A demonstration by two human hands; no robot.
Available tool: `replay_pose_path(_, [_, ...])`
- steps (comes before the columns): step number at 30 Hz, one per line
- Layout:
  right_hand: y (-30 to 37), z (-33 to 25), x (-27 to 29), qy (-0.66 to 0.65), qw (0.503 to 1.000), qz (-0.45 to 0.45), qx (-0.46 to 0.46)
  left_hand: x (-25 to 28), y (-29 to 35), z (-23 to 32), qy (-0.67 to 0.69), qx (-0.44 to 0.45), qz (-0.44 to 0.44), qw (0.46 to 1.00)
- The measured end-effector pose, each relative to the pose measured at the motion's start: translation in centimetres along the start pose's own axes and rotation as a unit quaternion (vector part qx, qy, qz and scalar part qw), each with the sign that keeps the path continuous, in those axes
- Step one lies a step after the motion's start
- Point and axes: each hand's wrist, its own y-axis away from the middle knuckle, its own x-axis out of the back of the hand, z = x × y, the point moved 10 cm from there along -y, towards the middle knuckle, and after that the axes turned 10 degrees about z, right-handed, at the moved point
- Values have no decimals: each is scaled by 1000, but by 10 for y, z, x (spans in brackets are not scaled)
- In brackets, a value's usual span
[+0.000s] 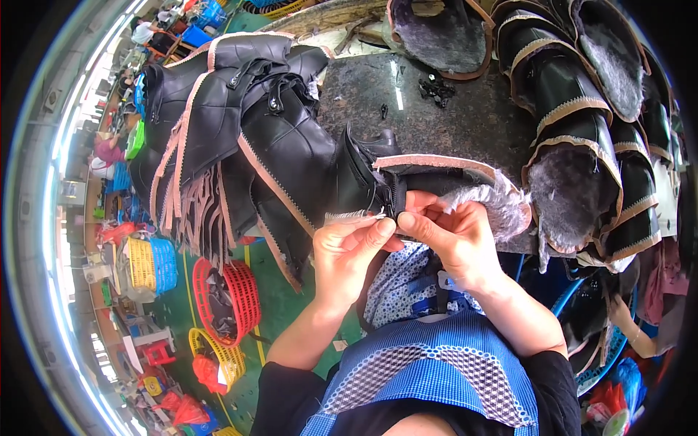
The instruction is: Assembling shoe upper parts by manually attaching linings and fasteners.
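Observation:
A black leather boot upper (pixel 354 176) with grey fluffy lining (pixel 502 207) and a tan raw edge lies at the near edge of the dark worktop. A black zipper (pixel 393 195) runs down toward my fingers. My left hand (pixel 347 247) pinches the upper's edge beside the zipper's near end. Just right of it, my right hand (pixel 452 236) is closed on the other side of the same end, thumb and forefinger together. Both thumb tips almost meet. Whatever small part sits between the fingertips is too hidden to make out.
Stacked black uppers (pixel 287 138) with trailing tan strips lie left. Lined uppers (pixel 574 182) nest in rows at right. Small black metal pieces, apparently zipper sliders (pixel 436 89), sit on the dark slab (pixel 349 80). A red basket (pixel 246 298) stands on the green floor. Another person's arm (pixel 631 323) shows lower right.

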Motion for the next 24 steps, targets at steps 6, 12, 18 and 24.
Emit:
replay_pose_path(6, [-2,2,7,95,992,18,84,-6,0,0,-33,-40,16,999])
replay_pose_path(12, [12,-72,-5,310,904,18,294,-36,-13,23,-158,-93,-45,982])
replay_pose_path(18, [17,-113,-34,539,716,-16,444,-67,-7,56,-388,-288,-116,868])
replay_pose_path(24, [6,-115,-48,546,748,-107,363,-64,-7,59,-375,-269,-146,875])
